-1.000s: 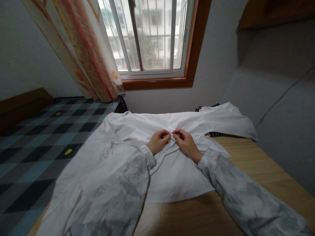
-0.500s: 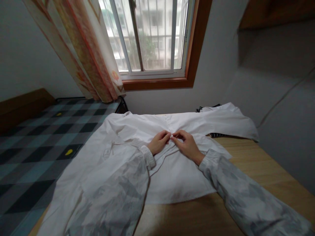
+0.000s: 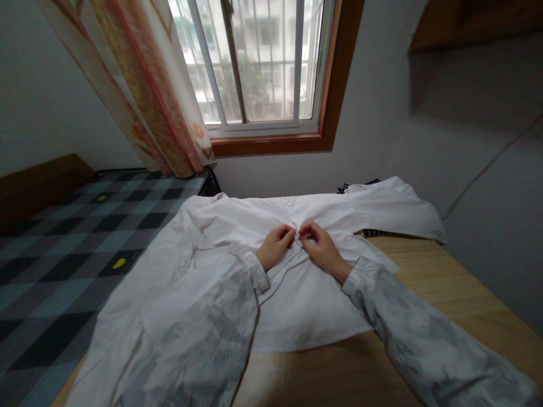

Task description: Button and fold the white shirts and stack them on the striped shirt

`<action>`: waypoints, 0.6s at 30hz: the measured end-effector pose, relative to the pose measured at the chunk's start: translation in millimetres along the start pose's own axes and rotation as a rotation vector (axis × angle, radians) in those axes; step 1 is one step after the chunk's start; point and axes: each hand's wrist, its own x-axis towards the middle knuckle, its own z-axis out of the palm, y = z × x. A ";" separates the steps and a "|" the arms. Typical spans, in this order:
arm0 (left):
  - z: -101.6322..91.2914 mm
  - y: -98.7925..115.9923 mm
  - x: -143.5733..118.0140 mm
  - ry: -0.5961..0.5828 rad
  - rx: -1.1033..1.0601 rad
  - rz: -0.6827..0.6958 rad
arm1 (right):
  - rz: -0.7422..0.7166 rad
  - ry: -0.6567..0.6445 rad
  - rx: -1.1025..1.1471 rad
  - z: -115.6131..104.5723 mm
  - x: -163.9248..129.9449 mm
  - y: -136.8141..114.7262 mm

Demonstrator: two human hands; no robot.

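A white shirt [image 3: 237,265] lies spread flat across the wooden table [image 3: 428,288], its far sleeve reaching out toward two o'clock and its near side draping off the table edge at about eight o'clock. At the middle of the shirt's front, the left hand [image 3: 275,246] and the right hand [image 3: 322,247] meet fingertip to fingertip — each pinched shut on a fold of the placket, with something small and pale, probably a button, caught between them. The chief risk, as I judge it, is the button slipping from that tight pinch, since the fingers hide the hole from view and the cloth bunches up around them. Pulling the two edges unevenly could also drag the shirt toward seven o'clock, where much of it already overhangs — more weight there may slide it off.
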 end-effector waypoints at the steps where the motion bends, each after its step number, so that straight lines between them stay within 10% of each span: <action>1: 0.5 -0.9 -0.3 0.015 -0.010 -0.001 | 0.004 0.003 -0.012 0.5 -0.6 -0.9; 9: -15.0 -2.8 1.4 0.249 0.120 -0.061 | -0.141 -0.005 -0.331 -32.5 5.7 -18.2; 15: -80.2 58.0 -6.8 0.298 0.827 0.076 | -0.188 -0.002 -0.900 -152.3 31.0 -9.1; 18: -130.5 82.3 -10.1 0.316 1.159 -0.106 | -0.008 0.030 -1.154 -221.5 38.0 11.3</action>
